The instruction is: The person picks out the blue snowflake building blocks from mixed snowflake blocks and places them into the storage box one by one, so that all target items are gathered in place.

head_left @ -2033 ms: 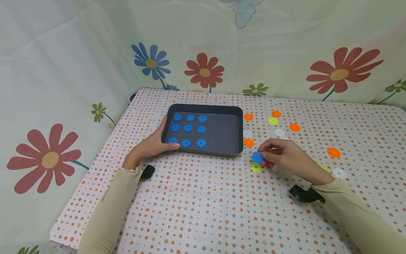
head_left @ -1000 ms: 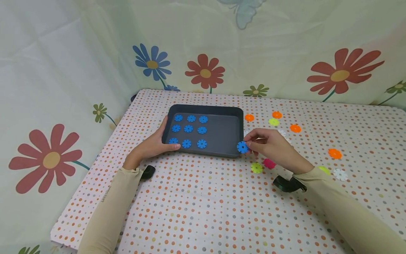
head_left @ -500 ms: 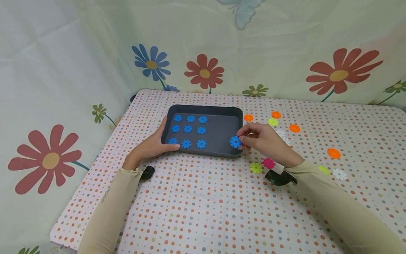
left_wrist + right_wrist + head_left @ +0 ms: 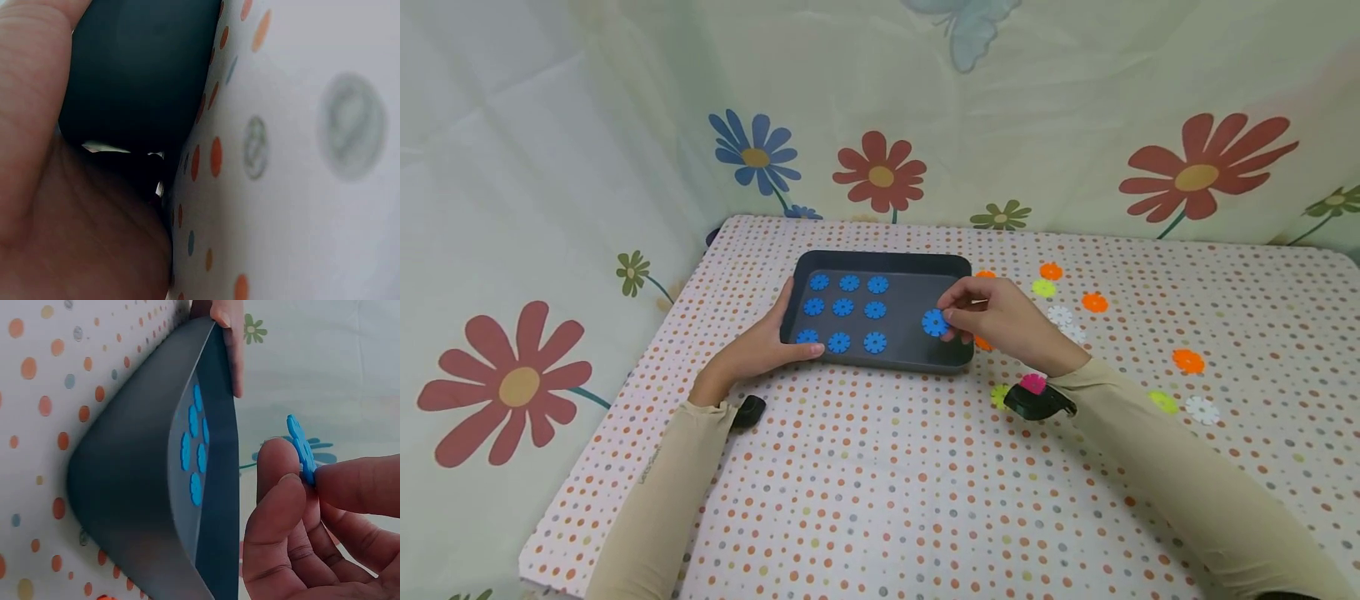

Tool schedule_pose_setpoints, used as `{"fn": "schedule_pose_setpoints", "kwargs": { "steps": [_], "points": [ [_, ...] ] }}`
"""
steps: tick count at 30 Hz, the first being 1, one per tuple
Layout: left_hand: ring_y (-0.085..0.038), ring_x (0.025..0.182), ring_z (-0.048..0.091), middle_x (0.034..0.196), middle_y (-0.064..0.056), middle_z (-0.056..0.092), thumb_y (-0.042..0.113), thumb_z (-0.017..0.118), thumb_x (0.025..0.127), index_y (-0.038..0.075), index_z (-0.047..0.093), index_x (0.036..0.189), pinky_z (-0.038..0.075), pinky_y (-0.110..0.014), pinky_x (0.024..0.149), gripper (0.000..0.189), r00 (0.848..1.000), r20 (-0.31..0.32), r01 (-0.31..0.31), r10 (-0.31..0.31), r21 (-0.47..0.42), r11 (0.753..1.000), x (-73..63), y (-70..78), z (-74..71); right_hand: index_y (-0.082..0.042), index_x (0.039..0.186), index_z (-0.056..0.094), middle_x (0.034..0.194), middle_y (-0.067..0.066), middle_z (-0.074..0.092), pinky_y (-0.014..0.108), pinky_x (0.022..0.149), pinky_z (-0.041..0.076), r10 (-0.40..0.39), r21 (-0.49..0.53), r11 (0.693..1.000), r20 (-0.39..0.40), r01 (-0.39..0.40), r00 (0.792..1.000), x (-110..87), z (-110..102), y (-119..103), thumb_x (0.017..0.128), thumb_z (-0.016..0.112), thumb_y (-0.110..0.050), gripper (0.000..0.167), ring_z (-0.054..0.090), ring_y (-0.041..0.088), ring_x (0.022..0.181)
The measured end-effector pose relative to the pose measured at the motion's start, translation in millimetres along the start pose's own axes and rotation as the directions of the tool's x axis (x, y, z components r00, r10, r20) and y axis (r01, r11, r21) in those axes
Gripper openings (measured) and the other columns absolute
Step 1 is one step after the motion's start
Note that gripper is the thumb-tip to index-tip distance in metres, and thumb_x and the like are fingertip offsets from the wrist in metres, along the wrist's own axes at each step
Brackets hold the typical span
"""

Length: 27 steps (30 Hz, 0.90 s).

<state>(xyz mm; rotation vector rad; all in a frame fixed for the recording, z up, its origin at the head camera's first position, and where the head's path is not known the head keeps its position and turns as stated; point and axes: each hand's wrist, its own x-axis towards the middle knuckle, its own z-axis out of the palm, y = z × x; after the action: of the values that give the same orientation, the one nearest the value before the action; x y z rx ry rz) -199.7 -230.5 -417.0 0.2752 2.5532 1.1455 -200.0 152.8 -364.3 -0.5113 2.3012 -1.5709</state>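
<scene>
A dark grey rectangular tray (image 4: 917,360) rests on the dotted table, with blue notched plastic discs (image 4: 842,307) laid in three rows of three over its left part. My left hand (image 4: 756,343) holds the tray's left end, thumb over the front rim and fingers along the left side. Between thumb and fingertips, my right hand (image 4: 1000,321) pinches one more blue disc (image 4: 935,322) over the tray's right part. In the right wrist view, that disc (image 4: 302,449) is tilted and held above the rim level, its lower edge hidden by the fingers.
Right of the tray lie loose discs: several orange ones (image 4: 1095,302), yellow-green ones (image 4: 1043,288), white ones (image 4: 1203,410) and a pink one (image 4: 1033,383), partly covered by the right wrist camera (image 4: 1037,403). Behind the table hangs a flower-printed curtain (image 4: 1060,100).
My right hand has carried the blue disc leftward from beside the yellow-green and pink discs, across the tray's right rim to over its inside. The left hand and tray have stayed in place.
</scene>
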Motion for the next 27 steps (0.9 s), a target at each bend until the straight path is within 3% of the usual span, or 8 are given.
{"fn": "schedule_pose_setpoints", "kwargs": {
  "steps": [17, 27],
  "points": [
    [-0.039, 0.162, 0.007, 0.178, -0.001, -0.012, 0.063, 0.080, 0.088, 0.031, -0.019, 0.171, 0.021, -0.067, 0.122, 0.132, 1.000, -0.006, 0.017, -0.017, 0.009, 1.000, 0.4, 0.6, 0.0, 0.004, 0.115, 0.070, 0.098, 0.018, 0.073, 0.040, 0.081, 0.058, -0.010, 0.013, 1.000, -0.006, 0.010, 1.000, 30.3, 5, -2, 0.106, 0.067, -0.008, 0.015, 0.067, 0.046, 0.094],
    [-0.038, 0.162, 0.007, 0.178, -0.001, -0.012, 0.062, 0.080, 0.088, 0.032, -0.019, 0.171, 0.021, -0.068, 0.122, 0.132, 1.000, -0.009, 0.014, -0.014, 0.008, 1.000, 0.5, 0.0, 0.4, 0.006, 0.116, 0.069, 0.099, 0.022, 0.074, 0.037, 0.080, 0.058, -0.013, 0.024, 1.000, -0.023, 0.014, 1.000, 48.6, 7, -2, 0.108, 0.064, -0.006, 0.016, 0.067, 0.048, 0.096]
  ]
}}
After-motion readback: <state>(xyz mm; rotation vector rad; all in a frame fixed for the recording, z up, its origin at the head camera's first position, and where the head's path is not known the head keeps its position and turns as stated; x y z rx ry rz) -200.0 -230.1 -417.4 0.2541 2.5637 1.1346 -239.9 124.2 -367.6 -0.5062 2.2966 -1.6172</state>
